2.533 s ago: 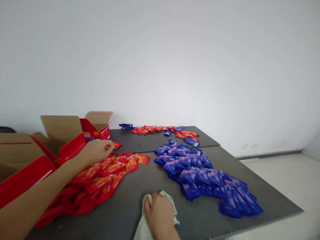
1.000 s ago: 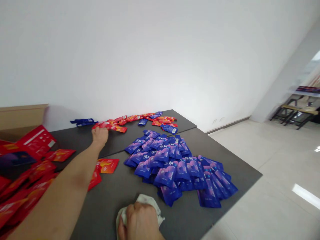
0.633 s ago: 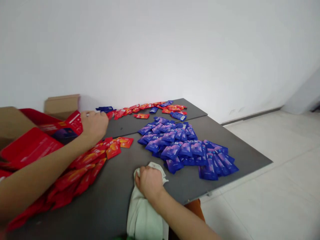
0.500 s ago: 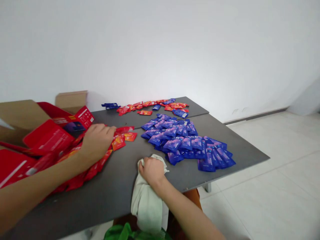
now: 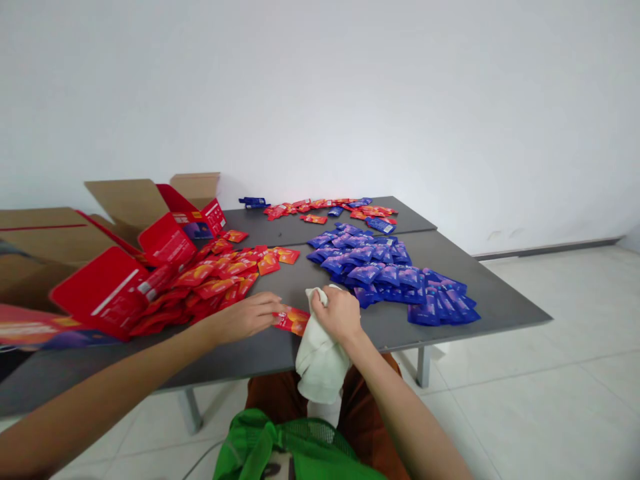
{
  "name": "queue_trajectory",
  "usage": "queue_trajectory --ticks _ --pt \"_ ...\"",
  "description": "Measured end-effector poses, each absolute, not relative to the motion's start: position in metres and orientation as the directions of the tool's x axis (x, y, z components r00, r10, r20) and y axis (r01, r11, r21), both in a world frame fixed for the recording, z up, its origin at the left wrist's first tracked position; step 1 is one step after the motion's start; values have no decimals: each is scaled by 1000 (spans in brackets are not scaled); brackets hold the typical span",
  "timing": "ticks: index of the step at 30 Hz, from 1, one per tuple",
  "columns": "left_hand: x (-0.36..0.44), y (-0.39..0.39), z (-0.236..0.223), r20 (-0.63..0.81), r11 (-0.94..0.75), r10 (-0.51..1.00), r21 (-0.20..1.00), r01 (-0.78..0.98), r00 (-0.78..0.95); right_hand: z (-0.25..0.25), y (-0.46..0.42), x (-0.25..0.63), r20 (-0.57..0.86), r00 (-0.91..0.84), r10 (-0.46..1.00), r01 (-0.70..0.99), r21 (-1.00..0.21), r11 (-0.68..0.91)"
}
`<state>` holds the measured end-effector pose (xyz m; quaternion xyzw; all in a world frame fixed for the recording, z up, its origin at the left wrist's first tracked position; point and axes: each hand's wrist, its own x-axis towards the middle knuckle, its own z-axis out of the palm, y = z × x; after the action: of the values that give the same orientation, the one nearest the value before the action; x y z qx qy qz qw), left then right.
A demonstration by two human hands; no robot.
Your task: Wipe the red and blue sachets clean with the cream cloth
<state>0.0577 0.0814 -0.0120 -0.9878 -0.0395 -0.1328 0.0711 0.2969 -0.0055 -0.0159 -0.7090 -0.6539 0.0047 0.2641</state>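
My left hand (image 5: pixel 253 316) pinches the edge of a red and orange sachet (image 5: pixel 294 321) low over the table's front part, close beside the cloth. A whitish cloth (image 5: pixel 323 363) is bunched in my right hand (image 5: pixel 339 312), closed at the table's front edge, and the rest of it hangs down toward my lap. To the left lies a heap of red and orange sachets (image 5: pixel 215 279). Blue and purple sachets (image 5: pixel 373 263) are piled in overlapping rows right behind my right hand.
Open red and brown cardboard boxes (image 5: pixel 167 241) stand along the left side of the dark table (image 5: pixel 505 310). More red sachets (image 5: pixel 300 207) and a few blue ones lie at the back, near the white wall (image 5: pixel 320 100). The table's right corner juts over a tiled floor.
My left hand has come from the red heap toward the cloth, bringing a red sachet. My right hand still grips the cloth. The camera view has shifted, showing more of the boxes.
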Motion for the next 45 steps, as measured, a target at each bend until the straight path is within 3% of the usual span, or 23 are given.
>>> queue_trajectory --ticks 5,9,15,21,25,28,30,35,38,41,45 --pt "45 108 -30 261 -995 70 -52 86 963 9 5 309 393 140 909 937 -348 6" --pt "38 126 -51 296 -988 64 -118 103 953 33 31 306 434 123 893 935 -351 41" --pt "46 126 -61 390 -941 179 -199 272 903 -6 55 251 219 -34 975 908 -402 122" --pt "45 122 -68 418 -864 440 -42 501 795 -57 6 228 249 -145 958 943 -258 210" --pt "48 125 -59 274 -853 517 80 516 811 -58 -5 229 173 -69 983 961 -252 112" --pt "51 130 -46 95 -883 469 29 469 878 -52 16 217 135 -67 989 963 -252 99" --pt "51 131 -42 67 -895 445 -4 446 893 -48 33 209 150 -129 980 951 -260 165" --pt "44 128 -51 226 -894 405 -104 435 886 -51 30 219 234 -194 953 946 -214 245" --pt "42 124 -60 313 -897 394 -77 436 864 -61 8 235 255 -149 956 958 -203 203" --pt "45 120 -63 337 -903 388 -49 427 858 -66 4 244 251 -124 960 957 -224 182" --pt "49 119 -63 332 -862 427 -131 489 842 -63 40 231 213 -199 957 939 -240 248"
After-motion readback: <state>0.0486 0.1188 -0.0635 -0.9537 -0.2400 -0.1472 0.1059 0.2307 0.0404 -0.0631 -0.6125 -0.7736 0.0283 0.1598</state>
